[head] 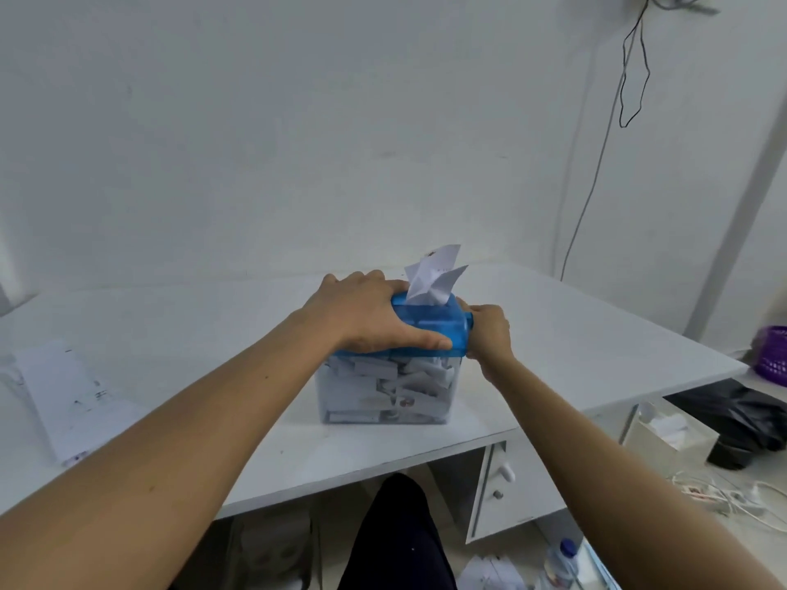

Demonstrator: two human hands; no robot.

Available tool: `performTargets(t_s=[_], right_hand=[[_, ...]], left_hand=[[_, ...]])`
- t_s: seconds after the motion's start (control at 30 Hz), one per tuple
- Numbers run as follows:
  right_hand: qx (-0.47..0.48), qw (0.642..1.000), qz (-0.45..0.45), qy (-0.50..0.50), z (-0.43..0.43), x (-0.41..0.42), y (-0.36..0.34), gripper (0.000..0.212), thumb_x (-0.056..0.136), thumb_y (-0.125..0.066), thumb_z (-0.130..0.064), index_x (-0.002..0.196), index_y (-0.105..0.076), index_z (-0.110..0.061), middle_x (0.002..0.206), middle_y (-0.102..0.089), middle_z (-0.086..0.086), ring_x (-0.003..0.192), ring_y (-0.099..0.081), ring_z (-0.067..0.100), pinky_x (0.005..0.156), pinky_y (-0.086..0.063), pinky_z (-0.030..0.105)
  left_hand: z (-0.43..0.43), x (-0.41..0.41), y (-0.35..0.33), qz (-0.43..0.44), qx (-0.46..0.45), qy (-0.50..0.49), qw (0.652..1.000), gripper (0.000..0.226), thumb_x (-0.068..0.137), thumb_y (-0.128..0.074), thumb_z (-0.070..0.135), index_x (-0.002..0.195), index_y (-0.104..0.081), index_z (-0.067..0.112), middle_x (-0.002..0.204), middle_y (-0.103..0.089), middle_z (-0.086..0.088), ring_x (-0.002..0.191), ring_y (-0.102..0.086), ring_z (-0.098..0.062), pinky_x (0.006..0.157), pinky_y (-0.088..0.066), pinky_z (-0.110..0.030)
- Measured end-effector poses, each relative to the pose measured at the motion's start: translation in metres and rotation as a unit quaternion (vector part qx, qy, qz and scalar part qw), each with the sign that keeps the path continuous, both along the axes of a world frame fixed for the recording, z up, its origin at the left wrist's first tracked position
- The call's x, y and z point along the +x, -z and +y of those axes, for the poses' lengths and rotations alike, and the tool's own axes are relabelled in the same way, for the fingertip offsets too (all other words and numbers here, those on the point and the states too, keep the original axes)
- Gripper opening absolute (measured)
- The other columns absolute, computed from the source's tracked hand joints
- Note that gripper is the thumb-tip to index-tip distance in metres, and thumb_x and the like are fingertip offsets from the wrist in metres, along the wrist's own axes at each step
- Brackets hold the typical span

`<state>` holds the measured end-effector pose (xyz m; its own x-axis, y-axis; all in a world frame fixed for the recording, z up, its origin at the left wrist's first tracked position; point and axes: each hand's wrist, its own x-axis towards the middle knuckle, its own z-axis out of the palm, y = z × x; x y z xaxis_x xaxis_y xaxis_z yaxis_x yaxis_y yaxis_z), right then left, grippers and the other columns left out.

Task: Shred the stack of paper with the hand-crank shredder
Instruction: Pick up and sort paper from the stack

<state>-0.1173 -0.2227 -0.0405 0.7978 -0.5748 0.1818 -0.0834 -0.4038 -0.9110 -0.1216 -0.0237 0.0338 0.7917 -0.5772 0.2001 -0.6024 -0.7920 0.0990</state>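
Note:
The hand-crank shredder has a blue top on a clear bin packed with white paper strips. It stands on the white desk. A crumpled sheet of paper sticks up out of the slot. My left hand lies over the blue top, thumb along its front edge, holding it down. My right hand grips the crank at the right end of the top; the crank itself is mostly hidden by the fingers. A stack of paper lies on the desk at the far left.
A drawer unit sits under the desk's right side. On the floor at the right are a black bag, a white box, cables and a bottle. A purple basket is at the right edge.

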Motion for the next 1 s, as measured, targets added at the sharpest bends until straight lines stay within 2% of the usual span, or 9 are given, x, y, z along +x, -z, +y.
performTargets(t_s=[0.1,0.23,0.3,0.37,0.47,0.53,0.7,0.87,1.0], right_hand=[[-0.017,0.998,-0.043,0.033,0.004,-0.005,0.000,0.052,0.105,-0.049,-0.028,0.058,-0.045,-0.007,0.057,-0.048,0.007,0.031,-0.046,0.005,0.040,-0.036,0.017],[-0.052,0.998,0.040,-0.008,0.011,-0.030,0.000,0.042,0.103,-0.050,-0.014,0.061,-0.049,-0.008,0.056,-0.053,0.007,0.041,-0.051,0.013,0.047,-0.044,0.024],[-0.059,0.995,0.072,-0.036,0.014,-0.047,0.007,0.036,0.099,-0.050,-0.008,0.064,-0.050,-0.007,0.055,-0.054,0.008,0.042,-0.048,0.015,0.046,-0.041,0.025],[0.001,0.996,0.068,-0.053,0.017,-0.062,0.009,0.033,0.101,-0.048,-0.011,0.068,-0.051,-0.005,0.053,-0.053,0.007,0.037,-0.045,0.013,0.041,-0.037,0.025],[0.020,0.992,0.095,-0.083,0.015,-0.084,-0.005,0.031,0.103,-0.044,-0.016,0.075,-0.055,-0.007,0.057,-0.057,0.008,0.039,-0.047,0.013,0.043,-0.040,0.023],[0.019,0.988,0.109,-0.110,0.012,-0.100,-0.015,0.027,0.102,-0.045,-0.018,0.082,-0.059,-0.007,0.057,-0.059,0.007,0.042,-0.049,0.013,0.047,-0.042,0.025],[0.144,0.963,0.039,-0.223,0.012,-0.126,-0.058,0.032,0.099,-0.054,-0.024,0.070,-0.045,-0.014,0.055,-0.034,-0.001,0.042,-0.035,0.014,0.042,-0.032,0.023],[0.111,0.961,-0.055,-0.246,0.004,-0.097,-0.078,0.040,0.100,-0.060,-0.035,0.069,-0.042,-0.017,0.057,-0.037,-0.003,0.048,-0.037,0.013,0.046,-0.036,0.023],[0.038,0.975,-0.069,-0.206,-0.002,-0.060,-0.081,0.043,0.096,-0.060,-0.049,0.075,-0.047,-0.013,0.058,-0.042,-0.003,0.049,-0.041,0.012,0.050,-0.040,0.024]], left_hand=[[0.000,0.000,0.001,0.004,-0.002,-0.009,1.000,0.073,0.062,-0.044,0.102,0.118,-0.052,0.055,0.100,-0.053,0.014,0.099,-0.052,-0.015,0.092,-0.037,-0.041],[-0.001,-0.005,-0.001,0.013,0.008,-0.024,1.000,0.080,0.060,-0.042,0.103,0.117,-0.053,0.050,0.105,-0.055,0.014,0.102,-0.053,-0.016,0.094,-0.037,-0.042],[-0.002,-0.009,-0.003,0.016,0.008,-0.037,0.999,0.067,0.061,-0.046,0.101,0.102,-0.047,0.049,0.112,-0.055,0.012,0.109,-0.052,-0.017,0.099,-0.036,-0.042],[-0.001,-0.011,-0.004,0.021,-0.003,-0.043,0.999,0.058,0.062,-0.048,0.100,0.091,-0.044,0.050,0.117,-0.056,0.012,0.112,-0.052,-0.018,0.102,-0.036,-0.043],[-0.001,-0.011,-0.005,0.033,0.005,-0.038,0.999,0.082,0.061,-0.046,0.101,0.127,-0.051,0.053,0.126,-0.057,0.012,0.118,-0.051,-0.018,0.103,-0.035,-0.043],[-0.001,-0.011,-0.006,0.032,0.008,-0.040,0.999,0.092,0.061,-0.047,0.102,0.137,-0.048,0.049,0.130,-0.056,0.012,0.120,-0.050,-0.019,0.104,-0.035,-0.043],[-0.002,-0.018,-0.011,0.049,-0.006,-0.054,0.997,0.069,0.066,-0.056,0.094,0.107,-0.036,0.043,0.112,-0.051,0.010,0.104,-0.047,-0.019,0.098,-0.036,-0.040],[-0.002,-0.022,-0.014,0.052,0.000,-0.048,0.997,0.060,0.071,-0.059,0.088,0.097,-0.028,0.044,0.097,-0.040,0.012,0.099,-0.039,-0.018,0.089,-0.032,-0.036],[-0.002,-0.021,-0.015,0.049,-0.012,-0.046,0.998,0.062,0.073,-0.060,0.086,0.102,-0.031,0.040,0.087,-0.034,0.017,0.097,-0.037,-0.018,0.087,-0.031,-0.036]])
